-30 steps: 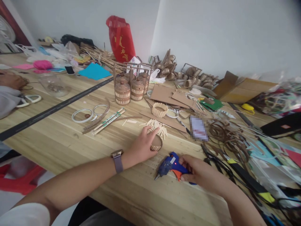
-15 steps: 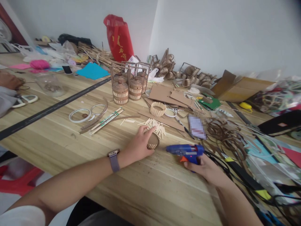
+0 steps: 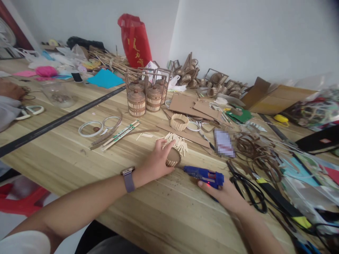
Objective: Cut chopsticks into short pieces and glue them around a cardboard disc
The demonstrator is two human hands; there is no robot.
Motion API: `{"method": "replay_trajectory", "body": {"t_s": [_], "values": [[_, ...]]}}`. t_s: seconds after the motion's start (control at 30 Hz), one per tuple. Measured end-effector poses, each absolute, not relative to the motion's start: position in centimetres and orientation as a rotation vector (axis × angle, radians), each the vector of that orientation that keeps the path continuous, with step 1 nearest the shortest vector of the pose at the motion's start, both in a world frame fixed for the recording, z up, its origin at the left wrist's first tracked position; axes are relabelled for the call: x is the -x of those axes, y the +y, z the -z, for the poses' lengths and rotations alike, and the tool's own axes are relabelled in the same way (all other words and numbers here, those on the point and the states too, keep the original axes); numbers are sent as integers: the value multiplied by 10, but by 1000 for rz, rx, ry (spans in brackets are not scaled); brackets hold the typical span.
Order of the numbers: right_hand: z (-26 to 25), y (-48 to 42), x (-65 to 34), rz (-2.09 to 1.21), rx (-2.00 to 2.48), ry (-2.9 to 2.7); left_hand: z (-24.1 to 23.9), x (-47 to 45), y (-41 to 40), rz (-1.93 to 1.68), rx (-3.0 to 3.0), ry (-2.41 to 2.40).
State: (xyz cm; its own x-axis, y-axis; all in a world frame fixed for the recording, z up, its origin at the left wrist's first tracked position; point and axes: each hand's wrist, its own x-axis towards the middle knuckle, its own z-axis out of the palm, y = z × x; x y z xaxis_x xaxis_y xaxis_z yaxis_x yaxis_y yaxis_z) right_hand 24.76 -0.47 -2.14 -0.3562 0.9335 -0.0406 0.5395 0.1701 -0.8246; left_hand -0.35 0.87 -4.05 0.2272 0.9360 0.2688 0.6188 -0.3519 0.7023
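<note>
My left hand (image 3: 156,161) is curled round a small round brown base (image 3: 173,156), fingers on its far left side and thumb at the near edge. Short pale sticks stand along part of the base's near rim. In my right hand (image 3: 227,194) is a blue hot glue gun (image 3: 202,175) with a small red light. Its nozzle points left, close to the base's near right edge. Just beyond the base lies a pile of short sticks (image 3: 178,144). Behind that pile stands a ring of pale sticks (image 3: 179,122).
Lidded stick baskets with tall handles (image 3: 136,102) stand farther back. Paper-wrapped chopsticks (image 3: 120,135) and tape rings (image 3: 90,129) lie left. Cardboard sheets (image 3: 185,106), brown strips (image 3: 249,148) and a black cable (image 3: 249,194) fill the right. Another person's hand (image 3: 10,90) is at far left.
My right hand has brought the glue gun slightly left and down, its nozzle nearer the base and its body tilted more. My left hand stays on the base.
</note>
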Motion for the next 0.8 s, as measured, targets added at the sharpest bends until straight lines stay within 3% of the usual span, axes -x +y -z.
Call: {"method": "replay_trajectory", "body": {"t_s": [0.8], "values": [[19,-7,-234,-910,1349,-2194,37,6,10,-887,-2082,1375]]}}
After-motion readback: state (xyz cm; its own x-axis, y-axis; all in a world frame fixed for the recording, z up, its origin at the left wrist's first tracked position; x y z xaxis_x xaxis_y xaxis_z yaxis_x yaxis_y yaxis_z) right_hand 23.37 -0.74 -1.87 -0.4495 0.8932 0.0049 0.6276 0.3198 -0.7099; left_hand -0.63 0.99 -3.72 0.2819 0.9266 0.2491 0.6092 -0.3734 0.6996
